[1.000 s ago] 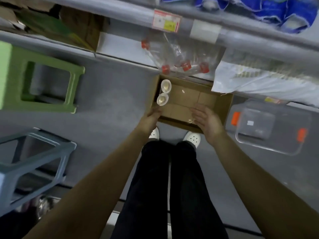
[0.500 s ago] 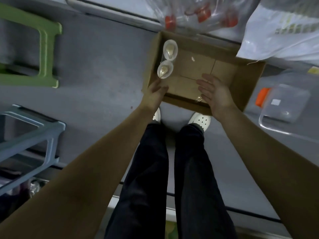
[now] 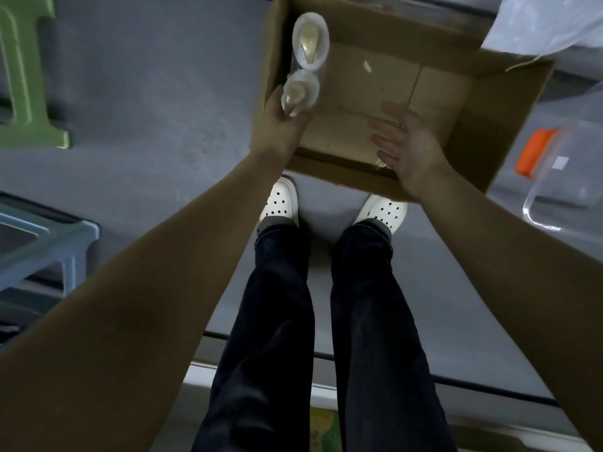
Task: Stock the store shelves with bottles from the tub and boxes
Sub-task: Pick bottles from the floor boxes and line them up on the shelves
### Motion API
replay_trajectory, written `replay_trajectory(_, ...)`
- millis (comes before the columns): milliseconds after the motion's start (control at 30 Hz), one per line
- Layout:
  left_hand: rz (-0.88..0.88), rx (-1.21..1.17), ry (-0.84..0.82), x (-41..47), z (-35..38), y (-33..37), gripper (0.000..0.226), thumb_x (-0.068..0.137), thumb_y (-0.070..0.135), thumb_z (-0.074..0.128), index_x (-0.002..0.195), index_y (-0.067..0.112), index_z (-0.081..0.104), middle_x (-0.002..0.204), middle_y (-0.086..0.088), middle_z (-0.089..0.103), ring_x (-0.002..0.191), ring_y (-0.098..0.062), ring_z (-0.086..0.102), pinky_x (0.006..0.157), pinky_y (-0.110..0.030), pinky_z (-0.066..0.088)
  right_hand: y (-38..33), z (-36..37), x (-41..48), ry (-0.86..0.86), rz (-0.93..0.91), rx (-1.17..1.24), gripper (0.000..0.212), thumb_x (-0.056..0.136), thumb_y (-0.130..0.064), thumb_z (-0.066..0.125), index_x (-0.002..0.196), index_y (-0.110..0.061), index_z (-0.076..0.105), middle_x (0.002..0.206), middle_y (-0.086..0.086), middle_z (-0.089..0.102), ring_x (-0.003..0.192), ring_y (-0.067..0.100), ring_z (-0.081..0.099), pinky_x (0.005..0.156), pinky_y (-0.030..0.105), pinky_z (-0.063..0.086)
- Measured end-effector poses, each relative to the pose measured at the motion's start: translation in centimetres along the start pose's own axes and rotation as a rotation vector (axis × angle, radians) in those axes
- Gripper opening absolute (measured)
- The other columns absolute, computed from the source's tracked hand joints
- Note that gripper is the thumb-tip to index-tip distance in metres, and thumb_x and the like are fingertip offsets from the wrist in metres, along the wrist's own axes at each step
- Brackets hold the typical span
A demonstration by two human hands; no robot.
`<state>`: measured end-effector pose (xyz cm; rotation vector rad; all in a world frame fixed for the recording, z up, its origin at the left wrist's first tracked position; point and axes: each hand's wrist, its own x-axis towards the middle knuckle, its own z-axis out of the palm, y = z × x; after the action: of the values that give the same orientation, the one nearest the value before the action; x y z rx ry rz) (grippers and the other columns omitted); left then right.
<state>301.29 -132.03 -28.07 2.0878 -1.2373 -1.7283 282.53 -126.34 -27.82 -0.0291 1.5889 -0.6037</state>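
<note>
Head view: an open cardboard box (image 3: pixel 489 125) sits on the grey floor. Two bottles stand against the box's left inner wall. The left hand (image 3: pixel 277 128) reaches over the box's near-left corner and is wrapped round the nearer bottle (image 3: pixel 299 96); the farther bottle (image 3: pixel 310 42) touches it from behind. The right hand (image 3: pixel 408 145) hangs inside the box by its near wall, fingers straight, holding nothing. A clear tub (image 3: pixel 571 184) with an orange latch lies just right of the box, and a white bag (image 3: pixel 548 24) overlaps the box's far-right corner. White clogs (image 3: pixel 282 203) stand just before the box. A green stool (image 3: pixel 29 93) and a blue-grey stool (image 3: pixel 49 243) stand well left of it.
</note>
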Motion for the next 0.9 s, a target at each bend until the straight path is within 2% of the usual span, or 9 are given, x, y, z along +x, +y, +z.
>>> replay_trajectory(133,-0.005,0.057,-0.017,1.4,0.8,-0.4,0.054,0.088,0.036,0.064,0.138,0.023,0.046,0.112,0.014,0.055,0.104,-0.005,0.053,0.091,-0.023,0.043,0.0,0.5,1.0,-0.011,0.006,0.017,0.023,0.102,-0.042,0.04,0.12,-0.033,0.052,0.119,-0.006,0.065,0.123,0.018,0.054,0.111,0.035,0.036)
replay_trajectory(233,0.023,0.181,-0.018,2.5,1.2,-0.9,0.054,0.09,0.036,0.058,0.141,0.026,0.044,0.12,0.012,0.055,0.111,-0.009,0.052,0.093,-0.025,0.042,0.2,0.9,1.8,-0.025,-0.003,0.014,0.026,0.102,-0.043,0.039,0.123,-0.034,0.052,0.109,-0.011,0.066,0.122,0.017,0.055,0.111,0.034,0.037)
replay_trajectory(300,0.024,0.24,0.005,3.0,1.4,-1.2,0.054,0.094,0.03,0.057,0.144,0.024,0.039,0.129,0.008,0.054,0.113,-0.009,0.048,0.09,-0.02,0.035,0.3,1.1,2.0,-0.035,-0.013,0.007,0.032,0.102,-0.044,0.038,0.129,-0.033,0.053,0.105,-0.014,0.067,0.121,0.016,0.056,0.109,0.033,0.038)
replay_trajectory(400,0.057,0.331,0.064,3.7,1.5,-1.2,0.059,0.092,0.026,0.06,0.146,0.018,0.037,0.14,0.0,0.052,0.126,-0.017,0.049,0.087,-0.015,0.031,0.3,1.2,2.3,-0.041,-0.016,0.008,0.038,0.103,-0.044,0.036,0.135,-0.029,0.052,0.109,-0.012,0.066,0.122,0.016,0.055,0.11,0.034,0.037)
replay_trajectory(533,0.073,0.427,0.095,5.0,1.7,-1.3,0.059,0.091,0.029,0.063,0.144,0.018,0.039,0.14,0.0,0.049,0.122,-0.011,0.047,0.084,-0.014,0.03,0.2,1.1,2.7,-0.043,-0.022,0.017,0.042,0.103,-0.045,0.036,0.139,-0.028,0.05,0.126,-0.006,0.064,0.122,0.017,0.055,0.108,0.034,0.038)
replay_trajectory(700,0.066,0.503,0.134,6.6,2.2,-0.9,0.052,0.087,0.029,0.068,0.133,0.014,0.048,0.134,-0.003,0.05,0.119,-0.02,0.051,0.086,-0.023,0.038,0.2,0.7,3.3,-0.041,-0.033,0.013,0.042,0.102,-0.046,0.037,0.139,-0.029,0.049,0.131,-0.005,0.062,0.121,0.017,0.055,0.103,0.032,0.04)
replay_trajectory(800,0.101,0.562,0.175,7.0,2.2,-0.5,0.029,0.094,0.018,0.054,0.122,0.011,0.051,0.125,-0.004,0.053,0.111,-0.02,0.054,0.077,-0.023,0.04,0.3,0.4,3.7,-0.044,-0.044,0.018,0.036,0.102,-0.046,0.038,0.133,-0.032,0.051,0.131,-0.006,0.062,0.121,0.018,0.055,0.107,0.035,0.039)
replay_trajectory(900,0.156,0.605,0.188,7.1,1.8,-0.4,0.024,0.092,0.016,0.049,0.114,0.008,0.055,0.112,-0.007,0.06,0.098,-0.02,0.058,0.067,-0.023,0.038,0.5,0.1,3.9,-0.045,-0.046,0.019,0.037,0.101,-0.046,0.039,0.134,-0.032,0.051,0.129,-0.008,0.062,0.119,0.016,0.056,0.108,0.035,0.039)
